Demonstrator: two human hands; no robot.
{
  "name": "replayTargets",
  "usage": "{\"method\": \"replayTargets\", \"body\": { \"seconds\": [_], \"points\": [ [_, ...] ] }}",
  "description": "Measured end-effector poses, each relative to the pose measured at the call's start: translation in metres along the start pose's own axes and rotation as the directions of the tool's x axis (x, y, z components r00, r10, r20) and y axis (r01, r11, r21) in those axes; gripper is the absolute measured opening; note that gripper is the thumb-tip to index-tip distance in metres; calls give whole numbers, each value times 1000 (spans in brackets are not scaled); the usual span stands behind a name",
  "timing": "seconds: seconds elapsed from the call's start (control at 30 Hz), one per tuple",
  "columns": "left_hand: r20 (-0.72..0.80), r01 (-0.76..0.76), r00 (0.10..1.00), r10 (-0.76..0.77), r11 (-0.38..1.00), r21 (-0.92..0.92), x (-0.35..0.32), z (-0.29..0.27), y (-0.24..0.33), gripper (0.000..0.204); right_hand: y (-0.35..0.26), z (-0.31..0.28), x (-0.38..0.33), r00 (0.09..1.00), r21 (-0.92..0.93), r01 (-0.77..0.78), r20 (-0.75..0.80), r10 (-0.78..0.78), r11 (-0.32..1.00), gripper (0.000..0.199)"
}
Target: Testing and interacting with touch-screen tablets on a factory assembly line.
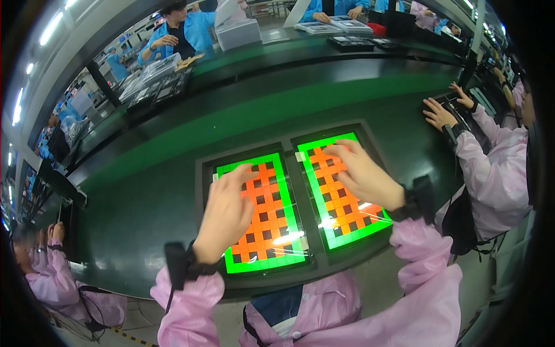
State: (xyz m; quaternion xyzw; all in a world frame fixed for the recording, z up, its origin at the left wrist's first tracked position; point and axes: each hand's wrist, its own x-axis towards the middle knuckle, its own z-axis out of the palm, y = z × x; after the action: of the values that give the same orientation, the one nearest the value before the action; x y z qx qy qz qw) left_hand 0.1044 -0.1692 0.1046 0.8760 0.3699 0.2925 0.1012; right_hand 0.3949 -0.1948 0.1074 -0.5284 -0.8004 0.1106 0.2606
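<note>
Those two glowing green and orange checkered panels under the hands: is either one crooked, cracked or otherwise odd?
Nothing stands out. The left green-bordered orange checkered panel and its right twin lie side by side in their dark frame. The left hand and right hand rest flat on them. No cracks show, only glare streaks.

Bright overhead strips, panel glare (fisheye-bent, dark rim).

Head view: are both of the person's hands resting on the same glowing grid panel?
No: the left hand lies on the left grid panel, while the right hand lies on the separate right grid panel.
</note>
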Motion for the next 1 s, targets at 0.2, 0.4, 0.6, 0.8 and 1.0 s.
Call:
{"method": "replayTargets", "body": {
  "seconds": [0.2,0.4,0.6,0.8,1.0],
  "points": [
    [112,-90,991,75,987,136,25,48,-14,54,13,34,20,994,-99,6,107,5,995,48],
    [72,51,995,-73,959,278,2,38,-24,54,25,36,7,988,-198,-134,53,147,971,49],
    [17,214,970,-243,883,419,-18,16,-28,53,27,19,-6,975,-272,-207,15,220,940,48],
    [204,-44,978,40,999,14,-4,28,-2,51,-6,31,-10,987,-153,61,160,-36,986,49],
    [193,78,973,-129,965,251,-31,8,-9,54,4,2,-33,985,-229,-92,124,123,969,50]
  ]
}}
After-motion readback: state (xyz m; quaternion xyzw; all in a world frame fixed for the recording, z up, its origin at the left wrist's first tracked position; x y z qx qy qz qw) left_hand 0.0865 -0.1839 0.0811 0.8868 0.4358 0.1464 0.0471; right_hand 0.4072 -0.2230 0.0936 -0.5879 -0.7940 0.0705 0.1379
